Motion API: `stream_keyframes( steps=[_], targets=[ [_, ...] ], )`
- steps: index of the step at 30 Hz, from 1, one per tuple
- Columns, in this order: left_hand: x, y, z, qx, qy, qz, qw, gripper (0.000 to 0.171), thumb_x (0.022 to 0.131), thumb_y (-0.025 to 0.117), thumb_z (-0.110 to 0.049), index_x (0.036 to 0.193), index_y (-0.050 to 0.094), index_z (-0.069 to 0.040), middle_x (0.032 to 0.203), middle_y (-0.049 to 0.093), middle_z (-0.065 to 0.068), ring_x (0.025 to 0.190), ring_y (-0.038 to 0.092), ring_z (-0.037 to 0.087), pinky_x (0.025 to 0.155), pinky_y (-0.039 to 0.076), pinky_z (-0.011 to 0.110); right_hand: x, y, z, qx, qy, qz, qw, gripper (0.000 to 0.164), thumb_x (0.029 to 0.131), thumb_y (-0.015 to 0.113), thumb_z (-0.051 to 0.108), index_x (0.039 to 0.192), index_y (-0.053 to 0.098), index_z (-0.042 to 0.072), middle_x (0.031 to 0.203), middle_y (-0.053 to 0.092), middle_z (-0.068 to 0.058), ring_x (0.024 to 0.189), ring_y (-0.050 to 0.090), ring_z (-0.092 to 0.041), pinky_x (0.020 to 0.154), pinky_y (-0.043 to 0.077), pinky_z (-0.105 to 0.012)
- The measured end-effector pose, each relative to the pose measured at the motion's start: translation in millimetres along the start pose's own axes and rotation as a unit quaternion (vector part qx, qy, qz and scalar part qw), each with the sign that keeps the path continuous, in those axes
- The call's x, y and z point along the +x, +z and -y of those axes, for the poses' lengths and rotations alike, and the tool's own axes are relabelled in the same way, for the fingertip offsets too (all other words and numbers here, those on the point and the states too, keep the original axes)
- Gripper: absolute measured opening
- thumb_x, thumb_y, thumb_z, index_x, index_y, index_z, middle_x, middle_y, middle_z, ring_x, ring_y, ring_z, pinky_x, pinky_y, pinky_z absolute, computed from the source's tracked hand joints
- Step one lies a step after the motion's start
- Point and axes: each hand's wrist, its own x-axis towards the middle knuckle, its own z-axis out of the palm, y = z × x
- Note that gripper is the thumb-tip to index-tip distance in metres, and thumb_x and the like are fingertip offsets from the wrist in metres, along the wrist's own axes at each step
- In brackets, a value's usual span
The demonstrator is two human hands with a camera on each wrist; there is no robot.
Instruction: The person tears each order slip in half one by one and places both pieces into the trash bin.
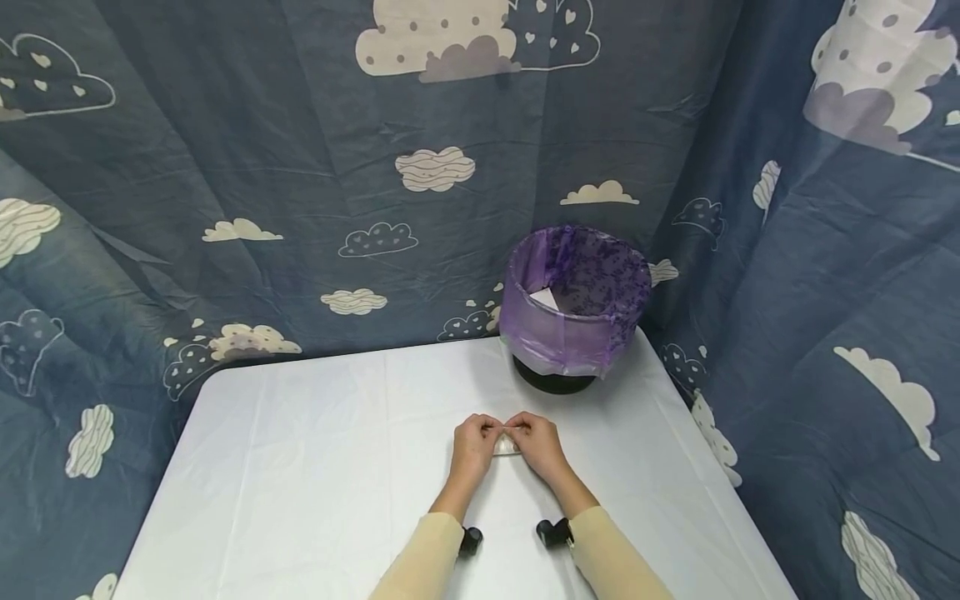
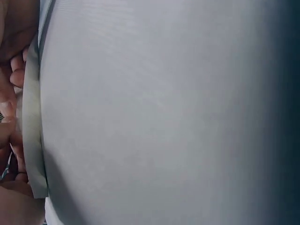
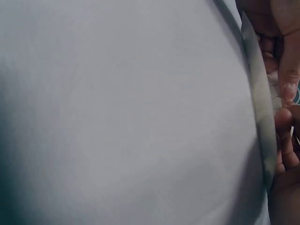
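Just in front of the body, over the white table, both hands meet at a small, flat, whitish piece (image 1: pixel 506 446). My left hand (image 1: pixel 471 446) pinches its top edge between thumb and fingertips. From the other side my right hand (image 1: pixel 537 445) pinches the same edge, the two sets of fingertips nearly touching. In the left wrist view the piece appears as a pale strip (image 2: pixel 32 117) along the fingers. A similar pale strip (image 3: pixel 263 108) crosses the fingers in the right wrist view. Its kind cannot be told; the hands hide much of it.
A round bin lined with a purple plastic bag (image 1: pixel 558 354) stands at the table's back right, on a dark base. Inside it lies a white scrap (image 1: pixel 545 298). The white-covered table (image 1: pixel 315 483) is bordered by dark blue cloud-patterned curtains (image 1: pixel 300 167) behind and beside it.
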Motion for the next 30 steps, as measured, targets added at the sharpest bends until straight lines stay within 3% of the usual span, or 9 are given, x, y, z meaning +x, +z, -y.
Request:
stream_keyframes(
  steps=[7,20,30],
  targets=[
    [1.3,-10.0,-12.4,-0.005,0.017,0.004,0.9998,0.007,0.096,0.078,-0.011,0.091,0.080,-0.007,0.089,0.075,0.003,0.072,0.059,0.002,0.063,0.050,0.016,-2.7,-9.6,15.8,0.008,-0.010,0.004,1.000,0.008,0.098,0.074,0.009,0.093,0.077,0.003,0.068,0.070,-0.009,0.056,0.056,-0.007,0.054,0.043,-0.020],
    [9.3,-46.3,-74.1,-0.015,0.120,-0.053,0.9912,0.008,0.095,0.080,-0.012,0.090,0.079,-0.007,0.086,0.072,0.004,0.071,0.056,0.004,0.062,0.049,0.017,-1.0,-44.8,77.4,0.038,-0.057,-0.041,0.997,0.007,0.099,0.074,0.009,0.098,0.077,0.004,0.070,0.068,-0.007,0.057,0.052,-0.008,0.053,0.041,-0.020],
    [7.1,-66.6,-106.1,-0.006,0.146,-0.069,0.9869,0.008,0.095,0.080,-0.013,0.091,0.080,-0.007,0.085,0.071,0.004,0.071,0.055,0.005,0.061,0.046,0.017,-5.5,-62.0,107.5,0.051,-0.086,-0.053,0.994,0.006,0.100,0.074,0.008,0.099,0.077,0.003,0.079,0.075,-0.013,0.063,0.061,-0.011,0.056,0.045,-0.020]
  ],
)
